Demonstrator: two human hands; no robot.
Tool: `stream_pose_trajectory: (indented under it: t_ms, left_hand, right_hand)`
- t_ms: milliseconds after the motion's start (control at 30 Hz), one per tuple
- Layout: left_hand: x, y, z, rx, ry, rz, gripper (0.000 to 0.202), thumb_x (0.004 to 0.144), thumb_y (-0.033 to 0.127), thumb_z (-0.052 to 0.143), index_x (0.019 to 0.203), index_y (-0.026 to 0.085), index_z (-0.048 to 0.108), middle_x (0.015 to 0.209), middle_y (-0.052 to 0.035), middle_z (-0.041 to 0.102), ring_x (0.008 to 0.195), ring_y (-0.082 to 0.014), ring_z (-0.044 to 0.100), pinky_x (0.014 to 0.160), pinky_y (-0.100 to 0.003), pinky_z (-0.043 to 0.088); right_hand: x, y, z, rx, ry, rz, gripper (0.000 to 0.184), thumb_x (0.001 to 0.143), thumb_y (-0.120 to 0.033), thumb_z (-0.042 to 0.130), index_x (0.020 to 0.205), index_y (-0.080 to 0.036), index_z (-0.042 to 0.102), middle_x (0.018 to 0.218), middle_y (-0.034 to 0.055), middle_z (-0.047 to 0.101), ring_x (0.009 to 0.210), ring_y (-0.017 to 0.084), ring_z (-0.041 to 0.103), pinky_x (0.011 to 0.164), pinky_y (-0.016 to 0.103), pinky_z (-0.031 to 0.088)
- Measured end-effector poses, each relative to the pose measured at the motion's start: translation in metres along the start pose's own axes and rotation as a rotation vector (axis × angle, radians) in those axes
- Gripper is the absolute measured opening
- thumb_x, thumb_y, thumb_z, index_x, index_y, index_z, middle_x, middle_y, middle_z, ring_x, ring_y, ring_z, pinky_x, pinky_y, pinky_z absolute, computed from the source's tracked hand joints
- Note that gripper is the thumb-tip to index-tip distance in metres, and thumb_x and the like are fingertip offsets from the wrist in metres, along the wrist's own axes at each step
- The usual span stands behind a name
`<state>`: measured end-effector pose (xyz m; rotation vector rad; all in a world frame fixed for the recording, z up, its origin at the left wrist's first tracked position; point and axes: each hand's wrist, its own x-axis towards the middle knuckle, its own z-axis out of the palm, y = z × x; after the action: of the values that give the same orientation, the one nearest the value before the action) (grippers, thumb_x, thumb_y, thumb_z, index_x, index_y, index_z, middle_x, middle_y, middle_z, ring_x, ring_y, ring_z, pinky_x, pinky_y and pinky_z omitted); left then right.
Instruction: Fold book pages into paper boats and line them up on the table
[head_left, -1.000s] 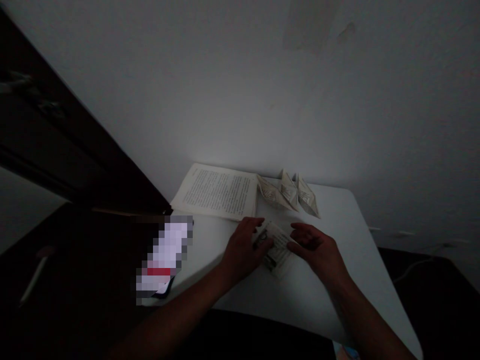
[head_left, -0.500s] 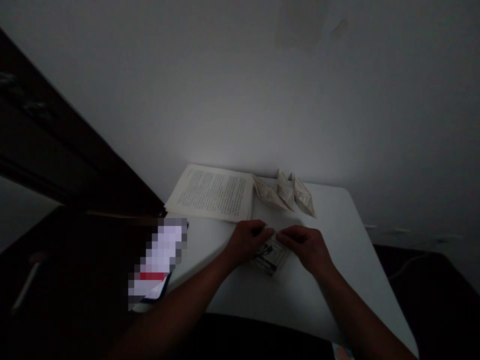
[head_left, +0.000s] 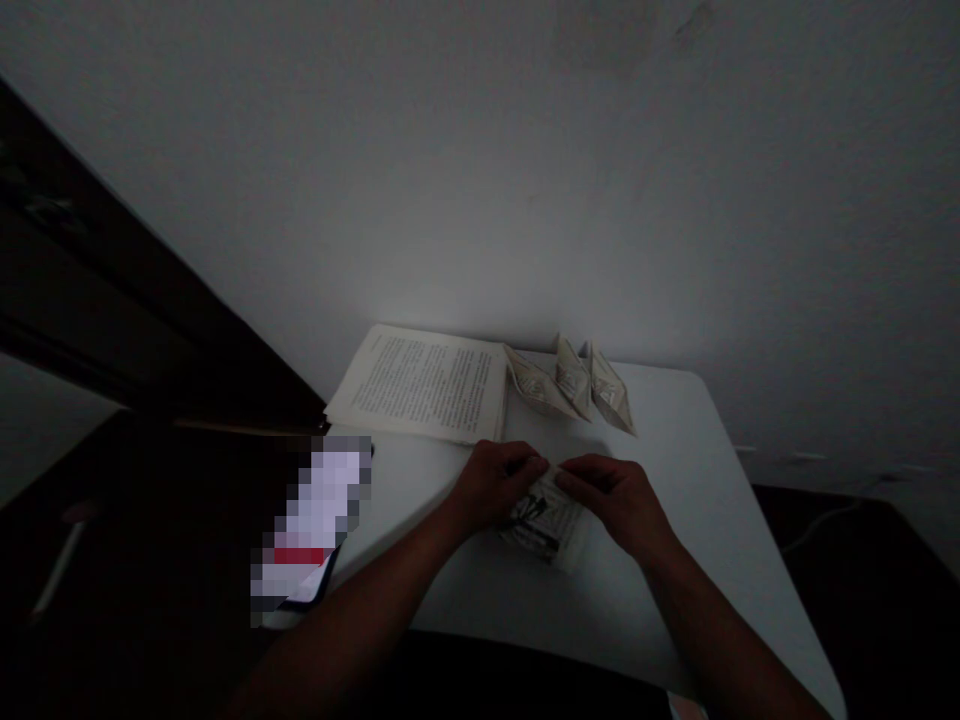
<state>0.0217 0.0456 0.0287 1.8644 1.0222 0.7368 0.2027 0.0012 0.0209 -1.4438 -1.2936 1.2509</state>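
Observation:
Between my two hands is a folded sheet of printed paper [head_left: 551, 525] with a dark picture on it, held just over the white table. My left hand [head_left: 499, 480] pinches its upper left edge between thumb and fingers. On the upper right edge, my right hand [head_left: 611, 495] grips it the same way, the fingertips of both hands close together. Three folded paper boats stand in a row beyond my hands: a left one [head_left: 541, 388], a middle one [head_left: 573, 378] and a right one [head_left: 611, 390].
Loose printed pages or an open book [head_left: 424, 385] lie at the table's back left. A phone with a lit, blurred screen [head_left: 319, 525] rests on the left edge of the white table [head_left: 675, 420]. A wall [head_left: 480, 200] rises behind, and a dark door [head_left: 150, 270] stands at left.
The folded paper's lower part has swung slightly down and to the right, showing more of its printed face. Both hands keep their pinch and have barely moved.

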Motion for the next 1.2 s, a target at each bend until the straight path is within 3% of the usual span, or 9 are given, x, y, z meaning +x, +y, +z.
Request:
stream_pose_trajectory:
  t_ms: [200,300,433,667,767,900,1000,1100,1200]
  left_hand:
    - [-0.005,0.003,-0.001,-0.048,0.067,-0.017,0.029,0.082,0.035,0.051,0.069,0.013,0.066,0.055,0.0023,0.054,0.054,-0.0091,0.048,0.054,-0.019,0.037]
    - [-0.005,0.001,-0.001,-0.057,0.115,-0.050,0.030,0.081,0.036,0.052,0.067,0.012,0.065,0.053,0.0024,0.053,0.052,-0.0087,0.047,0.052,-0.019,0.036]
    - [-0.003,-0.002,0.000,-0.114,0.028,-0.092,0.032,0.081,0.039,0.053,0.074,0.012,0.068,0.057,0.0010,0.058,0.053,-0.0098,0.051,0.051,-0.019,0.037]
    - [-0.006,-0.004,0.001,0.030,-0.030,0.091,0.030,0.086,0.034,0.048,0.079,0.015,0.070,0.068,-0.0017,0.067,0.059,-0.0108,0.058,0.060,-0.020,0.041]
    - [-0.006,-0.004,0.000,0.044,-0.019,0.083,0.031,0.086,0.035,0.047,0.079,0.016,0.070,0.068,-0.0013,0.067,0.061,-0.0112,0.058,0.061,-0.020,0.041]
    - [-0.003,-0.004,-0.002,-0.040,0.048,-0.035,0.034,0.085,0.039,0.047,0.075,0.014,0.068,0.060,0.0014,0.059,0.058,-0.0107,0.053,0.056,-0.019,0.038]
    - [-0.002,-0.006,-0.003,-0.086,0.051,-0.114,0.042,0.084,0.045,0.045,0.062,0.013,0.061,0.051,0.0037,0.046,0.051,-0.0093,0.043,0.049,-0.019,0.032]
    - [-0.001,-0.009,-0.004,-0.018,0.031,-0.103,0.048,0.084,0.047,0.043,0.051,0.014,0.049,0.047,0.0048,0.034,0.049,-0.0080,0.034,0.046,-0.020,0.025]
    - [-0.001,-0.010,-0.004,0.021,0.030,-0.082,0.045,0.084,0.045,0.044,0.052,0.014,0.049,0.048,0.0050,0.034,0.050,-0.0077,0.035,0.048,-0.020,0.026]
  right_hand:
    - [-0.001,-0.003,0.001,-0.085,0.077,-0.019,0.030,0.068,-0.043,0.070,0.086,-0.019,0.073,0.083,0.0064,0.073,0.073,0.022,0.066,0.067,0.033,0.052]
    - [-0.002,-0.003,-0.001,-0.077,0.105,-0.003,0.028,0.067,-0.043,0.071,0.079,-0.019,0.073,0.075,0.0055,0.073,0.067,0.020,0.066,0.062,0.030,0.052]
    - [-0.004,-0.002,-0.003,-0.093,0.099,-0.030,0.023,0.067,-0.042,0.071,0.073,-0.020,0.074,0.068,0.0042,0.072,0.062,0.019,0.066,0.058,0.029,0.052]
    - [-0.001,-0.002,0.000,-0.109,0.100,-0.033,0.020,0.067,-0.041,0.071,0.074,-0.022,0.075,0.072,0.0038,0.073,0.067,0.020,0.067,0.064,0.030,0.053]
    - [0.002,-0.003,0.001,-0.102,0.092,-0.010,0.025,0.067,-0.043,0.071,0.077,-0.020,0.075,0.075,0.0052,0.073,0.069,0.022,0.067,0.065,0.032,0.053]
    - [0.003,-0.002,-0.001,-0.051,0.070,0.009,0.030,0.068,-0.046,0.069,0.079,-0.018,0.073,0.075,0.0058,0.073,0.067,0.021,0.066,0.062,0.032,0.053]
    - [0.003,-0.002,-0.003,-0.025,0.090,-0.008,0.029,0.068,-0.046,0.069,0.075,-0.019,0.073,0.075,0.0060,0.073,0.068,0.021,0.067,0.065,0.033,0.053]
    - [0.002,-0.002,-0.004,0.006,0.082,0.008,0.029,0.067,-0.046,0.070,0.074,-0.018,0.072,0.073,0.0065,0.073,0.067,0.021,0.066,0.064,0.032,0.053]
    - [0.002,-0.002,-0.005,0.025,0.028,0.040,0.030,0.066,-0.046,0.071,0.073,-0.016,0.071,0.069,0.0057,0.072,0.063,0.020,0.065,0.059,0.029,0.051]
